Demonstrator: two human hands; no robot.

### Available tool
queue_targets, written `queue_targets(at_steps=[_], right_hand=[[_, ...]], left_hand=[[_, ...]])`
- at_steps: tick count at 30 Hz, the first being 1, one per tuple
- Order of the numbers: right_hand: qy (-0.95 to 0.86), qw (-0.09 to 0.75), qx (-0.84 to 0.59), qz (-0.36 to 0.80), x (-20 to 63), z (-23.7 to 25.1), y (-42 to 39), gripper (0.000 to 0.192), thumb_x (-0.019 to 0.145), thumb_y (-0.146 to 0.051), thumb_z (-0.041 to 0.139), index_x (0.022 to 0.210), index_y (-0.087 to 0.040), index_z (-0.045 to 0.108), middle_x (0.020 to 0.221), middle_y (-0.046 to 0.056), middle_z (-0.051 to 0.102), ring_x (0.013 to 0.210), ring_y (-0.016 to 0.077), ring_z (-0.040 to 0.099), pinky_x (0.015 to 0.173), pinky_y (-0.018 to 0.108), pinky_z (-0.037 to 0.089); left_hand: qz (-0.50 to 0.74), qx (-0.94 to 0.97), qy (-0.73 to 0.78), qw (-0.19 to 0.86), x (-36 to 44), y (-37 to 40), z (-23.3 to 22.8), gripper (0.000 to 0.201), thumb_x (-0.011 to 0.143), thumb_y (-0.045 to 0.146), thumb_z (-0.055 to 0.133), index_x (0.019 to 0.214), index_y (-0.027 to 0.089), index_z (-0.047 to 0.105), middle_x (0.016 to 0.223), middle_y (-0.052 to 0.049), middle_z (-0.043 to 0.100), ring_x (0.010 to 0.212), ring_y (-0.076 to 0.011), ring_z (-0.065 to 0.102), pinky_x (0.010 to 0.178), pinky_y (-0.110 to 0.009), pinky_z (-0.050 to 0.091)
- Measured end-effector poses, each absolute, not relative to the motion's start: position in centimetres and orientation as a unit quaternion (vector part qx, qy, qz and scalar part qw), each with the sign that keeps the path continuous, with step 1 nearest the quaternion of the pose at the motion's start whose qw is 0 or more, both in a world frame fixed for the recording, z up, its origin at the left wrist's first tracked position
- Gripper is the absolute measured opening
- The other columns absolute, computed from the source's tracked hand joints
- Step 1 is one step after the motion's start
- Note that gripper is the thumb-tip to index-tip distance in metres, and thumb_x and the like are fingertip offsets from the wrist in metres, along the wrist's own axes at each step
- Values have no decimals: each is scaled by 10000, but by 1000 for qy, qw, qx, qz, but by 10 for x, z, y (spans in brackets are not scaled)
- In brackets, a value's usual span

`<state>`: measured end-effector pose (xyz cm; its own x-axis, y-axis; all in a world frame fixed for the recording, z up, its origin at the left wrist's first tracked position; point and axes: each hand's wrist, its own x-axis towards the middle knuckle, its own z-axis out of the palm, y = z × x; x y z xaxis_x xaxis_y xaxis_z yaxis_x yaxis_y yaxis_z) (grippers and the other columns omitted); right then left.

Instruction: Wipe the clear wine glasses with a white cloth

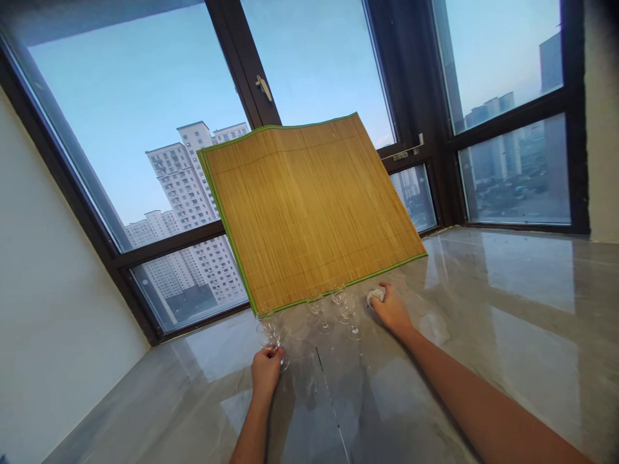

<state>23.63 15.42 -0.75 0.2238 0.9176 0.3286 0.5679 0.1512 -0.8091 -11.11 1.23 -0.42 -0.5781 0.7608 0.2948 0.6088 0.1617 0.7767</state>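
My left hand [265, 370] is closed with its fingertips at the stem of a clear wine glass [268, 330], at the left end of a group of stemmed glasses. A second glass seems to stand close beside it, its foot showing to the right of my fingers. To the right, my right hand [393, 312] is closed around a crumpled white cloth [376, 296] and rests low at the stone surface. Between my hands several more clear wine glasses [316, 306] stand upright; their outlines overlap, so the exact arrangement is hard to make out.
Behind the glasses a folded bamboo mat [314, 206] with green edging leans against the dark window frame [232, 58]. The glossy grey stone surface [507, 361] has a dark seam running between my arms. A white wall [48, 290] bounds the left side.
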Motion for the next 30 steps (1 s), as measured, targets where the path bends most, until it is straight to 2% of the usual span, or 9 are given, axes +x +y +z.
queue_targets(at_steps=[3, 6, 13, 17, 22, 27, 30], right_hand=[[-596, 470, -624, 187, 236, -7, 154, 556, 842, -326, 476, 1358, -119, 450, 1079, 150, 684, 1000, 290, 643, 817, 338, 439], [-599, 466, -623, 190, 236, -6, 154, 550, 842, -332, 480, 1349, -120, 462, 1077, 152, 687, 994, 290, 644, 810, 337, 439], [-624, 440, -615, 198, 235, -3, 154, 447, 851, -351, 465, 1222, -130, 579, 991, 128, 708, 906, 257, 650, 728, 304, 427], [-652, 391, -613, 215, 236, -5, 159, 337, 837, -348, 473, 986, -128, 680, 889, 131, 715, 799, 243, 650, 627, 288, 390], [-673, 346, -610, 235, 237, -8, 165, 335, 833, -339, 466, 886, -114, 709, 811, 147, 705, 725, 248, 635, 587, 298, 362], [-698, 321, -586, 256, 236, -7, 165, 291, 818, -318, 496, 791, -126, 713, 735, 137, 691, 681, 244, 620, 595, 305, 365], [-710, 313, -569, 274, 235, -6, 164, 279, 818, -301, 485, 726, -144, 697, 706, 118, 683, 684, 241, 620, 607, 302, 370]], left_hand=[[480, 438, 755, 88, -112, 14, -6, 186, 613, 359, 627, 675, 190, 672, 518, 7, 576, 559, -198, 569, 578, -290, 377], [494, 430, 749, 101, -112, 15, -6, 302, 589, 358, 638, 823, 176, 696, 519, 34, 558, 531, -182, 554, 556, -280, 378], [520, 422, 734, 115, -110, 13, -6, 238, 591, 365, 648, 732, 177, 680, 535, 28, 573, 539, -160, 559, 567, -268, 399], [533, 397, 738, 113, -110, 13, -8, 242, 590, 311, 677, 792, 179, 687, 542, 39, 570, 540, -157, 573, 557, -258, 408], [545, 370, 746, 98, -107, 14, -9, 280, 607, 206, 661, 885, 177, 684, 597, 43, 578, 574, -148, 583, 588, -251, 429], [560, 324, 760, 66, -99, 13, -7, 341, 575, 105, 661, 907, 180, 640, 752, 6, 614, 716, -166, 623, 697, -272, 462], [573, 257, 778, 20, -95, 9, -2, 396, 570, 84, 647, 949, 181, 584, 892, -54, 578, 850, -222, 613, 768, -335, 460]])
